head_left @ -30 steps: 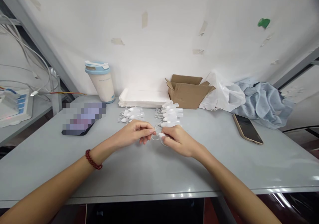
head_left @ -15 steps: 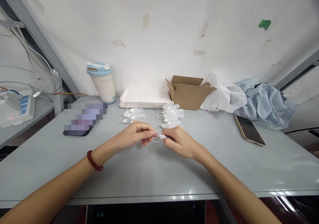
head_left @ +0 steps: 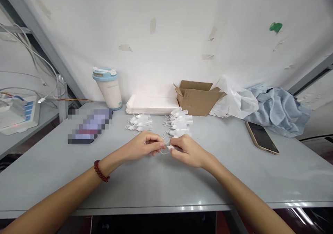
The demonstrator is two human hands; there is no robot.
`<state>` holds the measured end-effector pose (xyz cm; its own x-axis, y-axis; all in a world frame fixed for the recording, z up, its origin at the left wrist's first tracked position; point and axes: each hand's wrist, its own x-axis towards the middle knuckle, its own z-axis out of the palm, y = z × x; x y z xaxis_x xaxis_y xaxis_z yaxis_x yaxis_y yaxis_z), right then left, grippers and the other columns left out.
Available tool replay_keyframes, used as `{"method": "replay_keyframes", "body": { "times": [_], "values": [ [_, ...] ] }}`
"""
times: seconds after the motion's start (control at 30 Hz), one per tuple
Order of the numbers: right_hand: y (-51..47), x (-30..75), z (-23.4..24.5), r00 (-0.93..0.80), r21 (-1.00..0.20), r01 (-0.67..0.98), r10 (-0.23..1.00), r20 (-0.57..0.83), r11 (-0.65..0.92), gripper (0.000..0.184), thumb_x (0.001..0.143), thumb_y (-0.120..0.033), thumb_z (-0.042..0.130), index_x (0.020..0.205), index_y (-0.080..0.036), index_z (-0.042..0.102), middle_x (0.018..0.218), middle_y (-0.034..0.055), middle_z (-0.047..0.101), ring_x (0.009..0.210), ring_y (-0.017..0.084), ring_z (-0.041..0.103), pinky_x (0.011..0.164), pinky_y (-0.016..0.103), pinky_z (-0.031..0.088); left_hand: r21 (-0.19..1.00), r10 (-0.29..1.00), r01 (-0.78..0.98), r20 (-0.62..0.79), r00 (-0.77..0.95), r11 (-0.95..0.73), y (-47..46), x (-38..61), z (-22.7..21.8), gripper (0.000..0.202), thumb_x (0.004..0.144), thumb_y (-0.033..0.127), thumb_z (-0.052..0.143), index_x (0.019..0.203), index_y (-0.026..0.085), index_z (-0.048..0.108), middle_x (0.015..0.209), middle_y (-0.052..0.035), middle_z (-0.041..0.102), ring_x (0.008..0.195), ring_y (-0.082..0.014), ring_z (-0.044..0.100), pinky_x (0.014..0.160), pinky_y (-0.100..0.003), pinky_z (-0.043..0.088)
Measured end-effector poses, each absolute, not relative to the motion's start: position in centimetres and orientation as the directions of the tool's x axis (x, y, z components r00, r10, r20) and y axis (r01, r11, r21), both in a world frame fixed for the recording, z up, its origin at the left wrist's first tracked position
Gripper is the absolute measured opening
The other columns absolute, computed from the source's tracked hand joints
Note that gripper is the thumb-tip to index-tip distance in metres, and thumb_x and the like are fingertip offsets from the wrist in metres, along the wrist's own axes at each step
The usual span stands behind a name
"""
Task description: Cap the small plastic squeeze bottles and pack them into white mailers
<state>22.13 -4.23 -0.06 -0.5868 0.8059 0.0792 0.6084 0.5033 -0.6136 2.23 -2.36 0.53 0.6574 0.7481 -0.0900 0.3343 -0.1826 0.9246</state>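
Between the fingers of my right hand [head_left: 187, 150] is a small white plastic bottle [head_left: 170, 147]; only its pointed tip shows, the rest is covered by the fingers. My left hand [head_left: 148, 144] pinches a thin white cord [head_left: 164, 153] that loops from the bottle's tip. The two hands almost meet, low over the grey table. Just beyond them lie two groups of similar small translucent bottles with white tips and cords: a left group [head_left: 140, 122] and a larger right group [head_left: 180, 123].
Along the wall stand a tumbler [head_left: 109, 91], a stack of white trays [head_left: 153, 105], an open cardboard box [head_left: 197, 100], a plastic bag [head_left: 234, 98] and a blue cloth [head_left: 278, 109]. Phones lie at right [head_left: 261, 137] and, blurred out, at left [head_left: 90, 126].
My hands have come slightly closer together, and the cord loop between them looks smaller. The whole view has shifted a little. The bottle groups lie as before.
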Motion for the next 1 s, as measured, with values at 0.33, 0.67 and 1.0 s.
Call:
{"method": "replay_keyframes", "body": {
  "times": [0.33,0.67,1.0],
  "values": [
    [-4.2,22.3,-0.1,-0.606,-0.588,0.616,0.792,0.073,0.525,0.026,0.072,-0.02,0.046,0.054,-0.019,0.027,0.047,-0.0073,0.023,0.045,0.006,0.021,0.044,0.023,0.017,0.901,0.744,0.335,-0.023,0.668,-0.274,-2.8,2.5,0.0,0.021,0.084,0.026,0.05,0.074,0.015,0.065,0.07,-0.0003,0.061,0.064,-0.0104,0.05,0.058,-0.02,0.038],
    [-4.4,22.3,0.1,-0.582,-0.519,0.652,0.804,0.125,0.553,0.025,0.074,-0.022,0.045,0.057,-0.019,0.027,0.047,-0.0073,0.025,0.044,0.006,0.022,0.046,0.022,0.019,0.85,0.779,0.362,0.085,0.622,-0.382,-2.4,2.1,0.4,0.021,0.085,0.032,0.053,0.082,0.018,0.068,0.083,-0.0013,0.067,0.075,-0.0133,0.055,0.066,-0.023,0.04],
    [-4.6,21.9,-0.4,-0.615,-0.529,0.614,0.775,0.143,0.585,0.009,0.067,-0.02,0.047,0.061,-0.019,0.04,0.047,-0.0079,0.028,0.043,0.006,0.024,0.045,0.021,0.019,0.865,0.765,0.347,0.062,0.641,-0.361,-3.0,2.8,-0.6,0.02,0.083,0.027,0.052,0.073,0.015,0.065,0.069,0.0,0.062,0.065,-0.0113,0.051,0.062,-0.021,0.039]
  ]
}}
